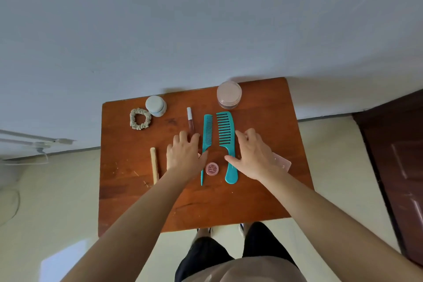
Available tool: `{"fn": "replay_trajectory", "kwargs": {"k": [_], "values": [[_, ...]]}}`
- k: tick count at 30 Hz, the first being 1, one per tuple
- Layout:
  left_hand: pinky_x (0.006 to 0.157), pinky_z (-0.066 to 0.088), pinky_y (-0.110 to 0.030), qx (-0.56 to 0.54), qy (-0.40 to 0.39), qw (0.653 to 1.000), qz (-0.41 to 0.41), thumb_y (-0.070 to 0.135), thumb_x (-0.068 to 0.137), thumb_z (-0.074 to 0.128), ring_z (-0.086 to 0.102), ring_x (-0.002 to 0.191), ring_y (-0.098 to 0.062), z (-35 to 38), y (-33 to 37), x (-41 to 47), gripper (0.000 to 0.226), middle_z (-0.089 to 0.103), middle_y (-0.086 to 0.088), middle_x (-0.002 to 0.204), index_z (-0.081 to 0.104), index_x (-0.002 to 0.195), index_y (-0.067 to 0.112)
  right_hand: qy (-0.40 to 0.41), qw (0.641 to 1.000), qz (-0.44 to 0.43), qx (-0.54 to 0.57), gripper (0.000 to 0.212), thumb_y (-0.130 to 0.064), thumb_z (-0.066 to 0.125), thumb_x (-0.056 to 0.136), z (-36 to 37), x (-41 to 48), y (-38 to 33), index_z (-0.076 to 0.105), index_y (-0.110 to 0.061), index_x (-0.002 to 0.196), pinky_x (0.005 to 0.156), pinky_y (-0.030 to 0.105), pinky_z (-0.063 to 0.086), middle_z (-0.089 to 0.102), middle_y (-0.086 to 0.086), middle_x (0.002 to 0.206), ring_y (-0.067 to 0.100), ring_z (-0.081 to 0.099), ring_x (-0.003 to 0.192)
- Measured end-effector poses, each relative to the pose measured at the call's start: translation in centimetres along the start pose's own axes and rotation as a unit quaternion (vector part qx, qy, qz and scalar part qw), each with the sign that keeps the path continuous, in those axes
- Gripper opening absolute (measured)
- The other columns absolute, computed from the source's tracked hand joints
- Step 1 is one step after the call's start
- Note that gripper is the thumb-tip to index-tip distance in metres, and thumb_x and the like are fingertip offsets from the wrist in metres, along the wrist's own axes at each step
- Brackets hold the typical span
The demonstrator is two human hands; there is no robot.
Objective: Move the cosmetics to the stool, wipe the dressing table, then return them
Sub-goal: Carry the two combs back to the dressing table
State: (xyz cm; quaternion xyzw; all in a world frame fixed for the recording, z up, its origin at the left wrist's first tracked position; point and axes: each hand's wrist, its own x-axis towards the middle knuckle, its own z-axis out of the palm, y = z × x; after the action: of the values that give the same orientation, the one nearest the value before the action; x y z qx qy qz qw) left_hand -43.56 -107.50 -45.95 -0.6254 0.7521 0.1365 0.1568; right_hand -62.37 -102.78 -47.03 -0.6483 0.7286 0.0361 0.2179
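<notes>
A small wooden table stands against a pale blue-grey wall on a cream floor, with a dark brown door to the right.

The left hand is palm down, its fingers loosely spread and gripping nothing, lying over the near end of the lip gloss. The thumb is just beside the tail comb.

The right hand is also loose and empty. Its thumb lies across the handle of the wide-tooth comb; I cannot tell if it touches.

A small pink pot sits between the two hands.

Farther back are a scrunchie, a pale blue jar and a clear jar. A wooden stick lies left of the left wrist.
</notes>
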Motion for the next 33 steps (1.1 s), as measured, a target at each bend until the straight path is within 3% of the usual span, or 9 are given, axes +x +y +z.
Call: {"fn": "replay_trajectory", "kwargs": {"k": [5,10,13,18,24,27,29,33], "values": [[0.082,0.048,-0.034,-0.017,0.062,0.998,-0.027,0.048,0.092,0.053,0.049,0.108,-0.020,0.2,0.1,1.3,0.038,0.050,-0.002,0.116,0.057,0.123,0.027,0.021,0.998,-0.001,0.065,0.053,-0.044,0.059,0.094,-0.5,1.1,0.9,0.044,-0.020,0.139,0.081,0.021,0.056,0.056,0.002,0.127,0.014,0.061,0.105],[0.060,0.050,-0.026,-0.152,-0.016,0.980,-0.127,0.046,0.087,0.064,0.054,0.090,-0.013,-1.0,0.3,3.4,0.035,0.051,0.004,0.100,0.065,0.113,0.022,0.015,0.993,0.043,0.110,0.047,-0.041,0.063,0.093,-0.9,2.0,0.6,0.049,-0.022,0.134,0.079,0.023,0.056,0.062,0.000,0.127,0.014,0.064,0.105],[0.046,0.037,-0.021,-0.149,-0.044,0.976,-0.149,0.046,0.082,0.071,0.054,0.077,-0.012,-1.4,0.7,3.9,0.039,0.050,0.005,0.095,0.067,0.112,0.021,0.005,0.991,0.065,0.121,0.045,-0.040,0.063,0.093,-0.7,2.2,0.5,0.049,-0.021,0.131,0.078,0.022,0.055,0.062,0.000,0.127,0.015,0.064,0.106],[0.044,0.039,-0.021,-0.119,-0.073,0.979,-0.151,0.048,0.078,0.073,0.060,0.070,-0.014,-1.8,1.0,3.8,0.044,0.062,0.002,0.092,0.068,0.108,0.016,-0.001,0.989,0.092,0.117,0.043,-0.038,0.064,0.093,-0.4,2.4,0.0,0.049,-0.020,0.128,0.075,0.019,0.051,0.061,0.002,0.127,0.017,0.064,0.107],[0.047,0.042,-0.020,-0.253,-0.062,0.957,-0.130,0.032,0.083,0.070,0.060,0.066,-0.010,-3.2,-0.3,2.7,0.013,0.061,0.006,0.079,0.063,0.082,0.022,-0.001,0.990,0.096,0.108,0.036,-0.037,0.066,0.092,-0.7,1.0,-0.4,0.053,-0.023,0.122,0.069,0.016,0.046,0.057,0.001,0.124,0.016,0.062,0.105],[0.045,0.041,-0.016,-0.298,-0.031,0.948,-0.105,0.022,0.081,0.071,0.063,0.062,-0.009,-4.1,-1.6,1.6,0.013,0.066,0.005,0.078,0.058,0.078,0.023,0.012,0.993,0.088,0.075,0.032,-0.035,0.067,0.091,-1.2,0.0,-0.4,0.054,-0.022,0.117,0.075,0.019,0.052,0.060,0.001,0.122,0.015,0.062,0.107],[0.043,0.039,-0.016,-0.311,-0.003,0.945,-0.104,0.020,0.079,0.071,0.060,0.060,-0.007,-4.7,-2.6,0.8,0.015,0.064,0.007,0.076,0.057,0.077,0.025,0.003,0.993,0.097,0.068,0.037,-0.035,0.067,0.090,-1.5,-0.4,-0.6,0.051,-0.022,0.121,0.078,0.021,0.053,0.062,0.001,0.124,0.016,0.064,0.107],[0.058,0.055,-0.027,-0.352,0.022,0.932,-0.089,0.021,0.084,0.069,0.061,0.072,-0.009,-4.9,-4.1,-0.2,0.018,0.063,0.008,0.088,0.055,0.094,0.027,-0.039,0.985,0.157,0.068,0.046,-0.034,0.069,0.089,-1.1,-1.1,-2.1,0.044,-0.019,0.125,0.079,0.024,0.055,0.061,0.006,0.126,0.020,0.066,0.107]]}}
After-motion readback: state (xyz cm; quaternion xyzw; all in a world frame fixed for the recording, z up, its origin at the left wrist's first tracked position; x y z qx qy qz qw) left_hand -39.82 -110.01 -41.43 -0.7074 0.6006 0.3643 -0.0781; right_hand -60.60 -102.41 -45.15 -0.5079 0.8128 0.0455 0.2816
